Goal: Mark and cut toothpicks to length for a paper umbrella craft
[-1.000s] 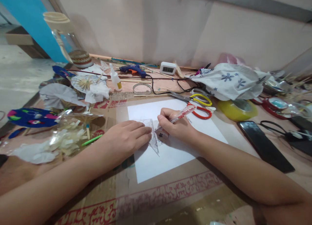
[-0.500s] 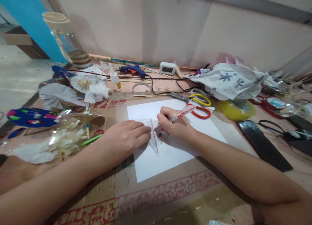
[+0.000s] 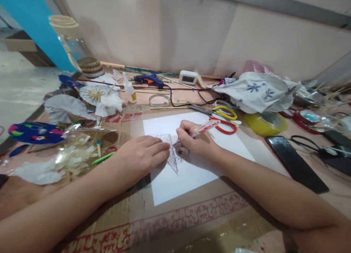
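Note:
A clear plastic set square (image 3: 173, 161) lies over a small piece of thin cloth (image 3: 183, 151) with a dark flower print, on a white sheet of paper (image 3: 170, 189). My left hand (image 3: 145, 151) is closed on the set square's left side, fingers together, and holds it down. Between the thumb and fingers of my right hand (image 3: 196, 139), a clear pen with red markings (image 3: 207, 126) is gripped. Its tip is down at the right edge of the set square. The left fingers cover part of the set square and cloth.
Scissors with yellow (image 3: 226, 113) and red handles (image 3: 223, 125) touch the paper's far edge. A tape roll (image 3: 264, 124) and phone (image 3: 297, 163) lie right. Behind are a glue gun (image 3: 149, 79), glue bottle (image 3: 129, 88) and timer (image 3: 188, 77). A plastic bag (image 3: 79, 148) lies left.
Almost nothing differs. Both hands, the set square and the pen keep nearly the same places.

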The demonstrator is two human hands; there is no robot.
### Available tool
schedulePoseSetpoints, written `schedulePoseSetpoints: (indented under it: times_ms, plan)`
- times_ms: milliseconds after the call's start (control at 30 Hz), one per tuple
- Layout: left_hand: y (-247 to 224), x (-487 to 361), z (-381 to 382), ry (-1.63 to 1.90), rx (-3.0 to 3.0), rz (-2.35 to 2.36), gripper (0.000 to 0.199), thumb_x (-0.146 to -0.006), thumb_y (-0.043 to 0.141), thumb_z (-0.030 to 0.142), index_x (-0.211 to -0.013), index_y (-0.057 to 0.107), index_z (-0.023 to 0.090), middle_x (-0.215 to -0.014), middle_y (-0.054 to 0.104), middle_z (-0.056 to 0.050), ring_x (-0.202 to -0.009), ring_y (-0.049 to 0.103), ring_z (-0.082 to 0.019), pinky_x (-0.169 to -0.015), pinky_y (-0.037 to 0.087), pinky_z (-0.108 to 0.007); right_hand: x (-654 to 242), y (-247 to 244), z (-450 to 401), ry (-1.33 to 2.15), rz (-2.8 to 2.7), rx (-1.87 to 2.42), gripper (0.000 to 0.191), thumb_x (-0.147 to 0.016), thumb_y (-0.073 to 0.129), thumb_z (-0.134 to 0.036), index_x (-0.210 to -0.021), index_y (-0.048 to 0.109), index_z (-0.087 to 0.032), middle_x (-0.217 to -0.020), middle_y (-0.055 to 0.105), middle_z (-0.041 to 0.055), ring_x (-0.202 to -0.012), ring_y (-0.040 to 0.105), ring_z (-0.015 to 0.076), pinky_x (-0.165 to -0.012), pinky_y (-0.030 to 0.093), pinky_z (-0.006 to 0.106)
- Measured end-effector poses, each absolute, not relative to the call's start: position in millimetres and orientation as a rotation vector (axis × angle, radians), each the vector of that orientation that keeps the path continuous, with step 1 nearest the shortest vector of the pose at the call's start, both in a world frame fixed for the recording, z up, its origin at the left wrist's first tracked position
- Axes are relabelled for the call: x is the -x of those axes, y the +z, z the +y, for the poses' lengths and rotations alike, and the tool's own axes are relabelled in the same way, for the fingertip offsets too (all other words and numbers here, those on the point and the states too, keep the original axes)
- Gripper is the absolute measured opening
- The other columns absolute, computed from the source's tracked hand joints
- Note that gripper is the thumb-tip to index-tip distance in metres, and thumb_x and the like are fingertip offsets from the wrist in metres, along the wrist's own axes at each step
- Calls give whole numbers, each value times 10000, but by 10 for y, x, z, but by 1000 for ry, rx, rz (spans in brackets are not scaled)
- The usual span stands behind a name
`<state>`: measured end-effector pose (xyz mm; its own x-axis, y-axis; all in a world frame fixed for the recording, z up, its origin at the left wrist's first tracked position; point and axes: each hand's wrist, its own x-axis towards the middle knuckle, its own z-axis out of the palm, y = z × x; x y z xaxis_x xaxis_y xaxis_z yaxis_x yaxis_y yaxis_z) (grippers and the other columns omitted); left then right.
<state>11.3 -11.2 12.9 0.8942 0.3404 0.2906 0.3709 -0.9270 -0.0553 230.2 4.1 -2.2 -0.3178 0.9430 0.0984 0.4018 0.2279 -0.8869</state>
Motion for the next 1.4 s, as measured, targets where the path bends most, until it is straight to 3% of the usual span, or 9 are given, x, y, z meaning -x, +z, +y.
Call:
schedulePoseSetpoints:
  times_ms: [1400]
  plan:
    - [124,-123,-104,-417,2957,-572,250,-981,434,138,-1064,669,144,-1067,728,-100,-932,655,-214,-815,520,-352,-2288,-9,11,960,-1862,1264,295,-948,479,-400,-717,419,-227,-591,493,-50,-555,454,120,-554,331,271]
